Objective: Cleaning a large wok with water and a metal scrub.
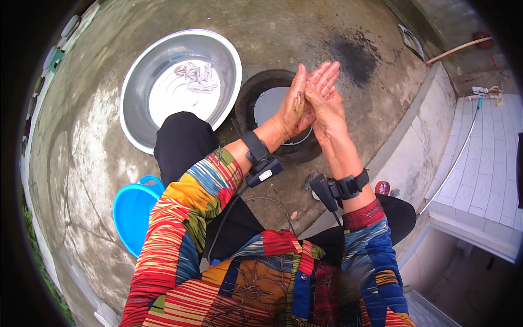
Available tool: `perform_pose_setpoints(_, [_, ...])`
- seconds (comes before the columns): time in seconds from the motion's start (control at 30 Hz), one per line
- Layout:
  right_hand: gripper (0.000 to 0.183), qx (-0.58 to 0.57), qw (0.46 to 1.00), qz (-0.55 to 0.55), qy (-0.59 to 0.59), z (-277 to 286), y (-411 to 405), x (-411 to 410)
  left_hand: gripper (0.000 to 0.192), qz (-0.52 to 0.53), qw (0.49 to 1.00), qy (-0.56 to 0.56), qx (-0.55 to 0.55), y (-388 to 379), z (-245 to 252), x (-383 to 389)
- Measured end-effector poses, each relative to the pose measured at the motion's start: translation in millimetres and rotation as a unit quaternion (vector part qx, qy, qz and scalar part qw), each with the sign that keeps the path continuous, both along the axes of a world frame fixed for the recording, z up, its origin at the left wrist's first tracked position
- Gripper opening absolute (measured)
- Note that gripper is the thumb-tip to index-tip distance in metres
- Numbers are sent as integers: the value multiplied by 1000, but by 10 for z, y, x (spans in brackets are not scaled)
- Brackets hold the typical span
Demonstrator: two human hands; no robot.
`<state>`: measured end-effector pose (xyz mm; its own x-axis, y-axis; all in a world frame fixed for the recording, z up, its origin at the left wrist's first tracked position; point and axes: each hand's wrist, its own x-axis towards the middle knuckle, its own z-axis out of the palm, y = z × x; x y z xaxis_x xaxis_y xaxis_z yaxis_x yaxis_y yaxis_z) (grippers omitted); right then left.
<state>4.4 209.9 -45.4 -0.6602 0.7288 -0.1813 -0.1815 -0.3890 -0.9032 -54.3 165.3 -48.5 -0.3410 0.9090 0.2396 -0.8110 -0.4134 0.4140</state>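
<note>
My left hand [295, 104] and my right hand [328, 100] are pressed palm to palm, fingers stretched away from me. Both look wet, and a dark smear marks the left one near the thumb. I see nothing held between them, though the touching palms are hidden. Below the hands stands a dark round vessel [248, 96] with greyish liquid [267, 107] in it. To its left sits a wide metal basin [137, 81], holding a crumpled, pale, wet-looking cloth or plastic film [199, 77] and a little liquid.
A blue plastic tub [132, 212] leans by my left leg. A black stain [354, 56] marks the concrete floor [282, 24]. At right are a low concrete ledge [412, 135], a small red round object [382, 187], white tiles [470, 163], a thin pole [451, 167] and a wooden stick [457, 50].
</note>
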Motion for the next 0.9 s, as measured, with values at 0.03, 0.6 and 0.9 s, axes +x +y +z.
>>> perform_pose_setpoints(0.03, [26,54,998,-38,12,-25,28,-29,64,5,1000,13,-16,-3,14,8])
perform_pose_setpoints(0.6, [43,197,977,-86,-5,-94,-103,-121,16,144,963,107,-200,75,-247,26])
perform_pose_setpoints(0.9, [22,0,1000,9,-8,-29,321,-124,23,62,972,-19,-228,17,-188,73])
